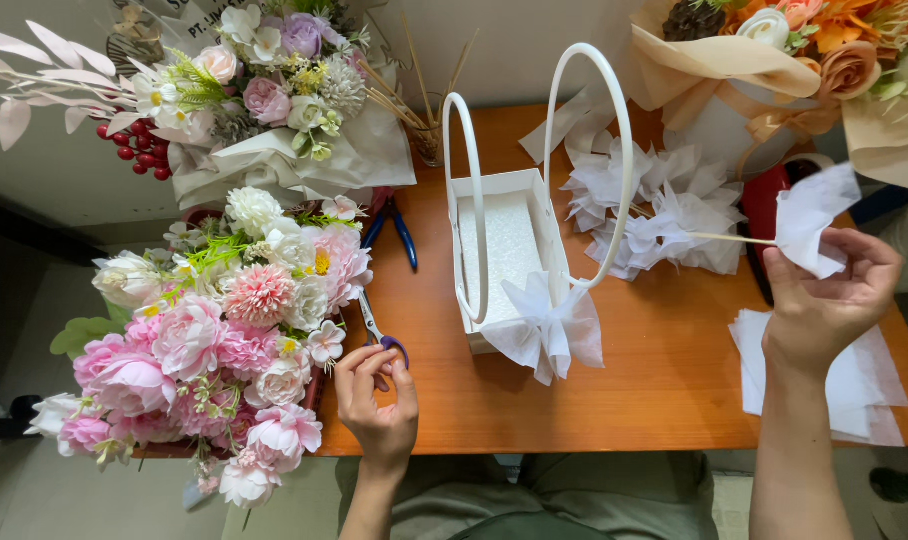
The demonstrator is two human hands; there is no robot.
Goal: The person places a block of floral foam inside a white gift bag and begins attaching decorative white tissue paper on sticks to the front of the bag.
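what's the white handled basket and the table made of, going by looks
White handled basket: seems matte card or thin plastic, with stiff flat walls and smooth looped handles; a gauzy white bow on front. Table: looks like wood or wood laminate, orange-brown with faint grain and a slight sheen.

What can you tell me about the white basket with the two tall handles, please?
The white basket is a narrow rectangular box, apparently of card, standing upright on the orange wooden table. Two tall white loop handles rise from its long sides. A white foam-like block fills its inside. A white tissue bow sits at its near end. Neither hand touches it.

Left hand [376, 392] grips scissors [379, 333]; right hand [829, 290] pinches tissue on a stick [812, 220].
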